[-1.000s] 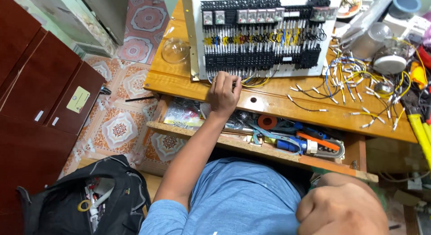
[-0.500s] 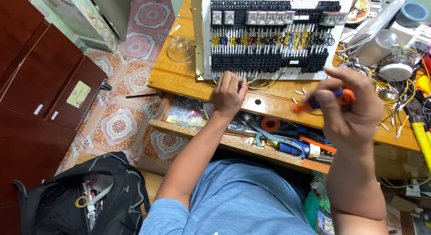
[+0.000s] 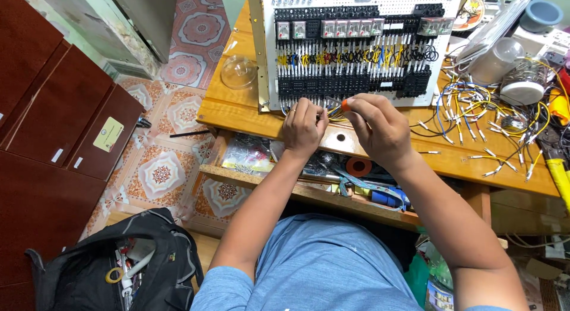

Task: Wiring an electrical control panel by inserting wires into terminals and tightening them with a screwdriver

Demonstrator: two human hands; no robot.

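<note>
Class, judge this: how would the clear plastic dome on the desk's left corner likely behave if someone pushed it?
The clear plastic dome looks thin and hollow, so probably light and easily slid. It rests near the wooden desk's edge, so a push might send it off. Its rounded shape suggests it could rock or roll.

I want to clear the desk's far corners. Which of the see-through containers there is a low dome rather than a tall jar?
The clear dome left of the white panel: low and rounded, while the clear jar on the right is tall and lies tilted.

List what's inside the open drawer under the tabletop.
The open drawer holds a clear bag of small parts, an orange tape roll and blue-handled tools. The tabletop and both forearms cover its back part.
</note>
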